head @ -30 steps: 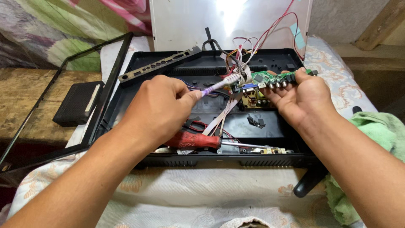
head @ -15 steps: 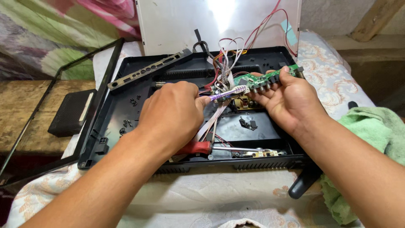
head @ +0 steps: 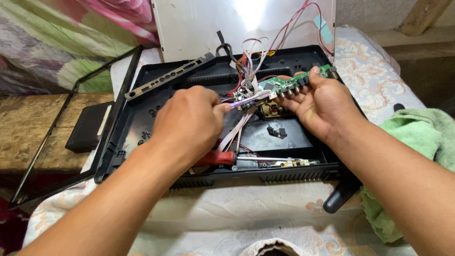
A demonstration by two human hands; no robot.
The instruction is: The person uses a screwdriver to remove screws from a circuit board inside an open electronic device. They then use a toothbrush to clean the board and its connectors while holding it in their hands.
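Both hands, left and right, crowd the centre of the open black back cover. A tangle of wires rises above them toward the white panel standing at the top, closing off that way. In the lower middle a red-handled screwdriver lies across the cover's floor. The cover's left part is bare of loose parts, and so is the patterned cloth along the bottom. At far right a green towel bulks up; at left a black frame leans.

A white rectangular screen panel stood upright behind the black back shell; its empty black bezel frame lay left.
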